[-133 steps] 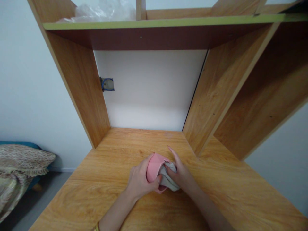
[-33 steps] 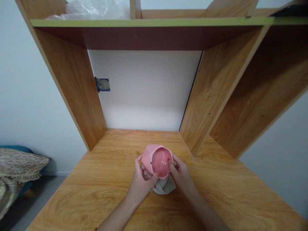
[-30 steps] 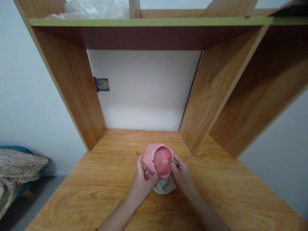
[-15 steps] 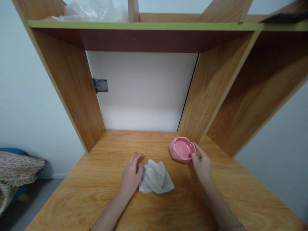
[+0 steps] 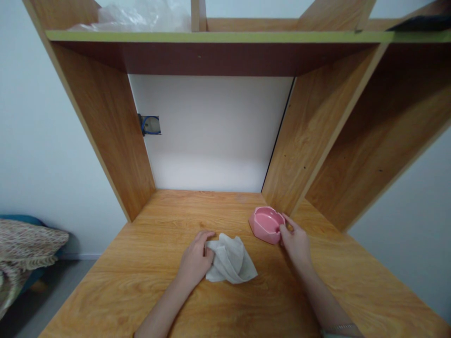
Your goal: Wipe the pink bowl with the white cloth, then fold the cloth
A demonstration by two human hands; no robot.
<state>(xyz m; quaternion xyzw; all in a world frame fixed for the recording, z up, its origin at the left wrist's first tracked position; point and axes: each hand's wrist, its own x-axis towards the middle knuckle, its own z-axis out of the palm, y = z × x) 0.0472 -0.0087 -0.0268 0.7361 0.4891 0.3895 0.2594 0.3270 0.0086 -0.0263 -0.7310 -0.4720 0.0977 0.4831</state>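
A pink faceted ashtray (image 5: pixel 262 231) with notches in its rim is at the right of the desk, near the upright panel. My right hand (image 5: pixel 296 241) grips its right side, thumb at the rim and fingers behind the wall. Left of it lies a crumpled pale grey cloth (image 5: pixel 230 260), loosely folded on the wood. Beside the cloth's left edge rests my left hand (image 5: pixel 195 260), its thumb and forefinger apart around the cloth's corner, with the other fingers partly hidden.
Wooden side panels (image 5: pixel 105 131) (image 5: pixel 317 126) flank the desktop (image 5: pixel 148 281), and a yellow-edged shelf (image 5: pixel 211 37) runs overhead. Clear plastic wrap (image 5: pixel 144 16) lies on the shelf. A socket opening (image 5: pixel 151 125) shows in the white back panel. A fringed woven cover (image 5: pixel 28 246) hangs at far left.
The ashtray, in my right hand, has shifted slightly toward me. My left hand has edged closer to the cloth, its fingers reaching further right. The cloth stays put.
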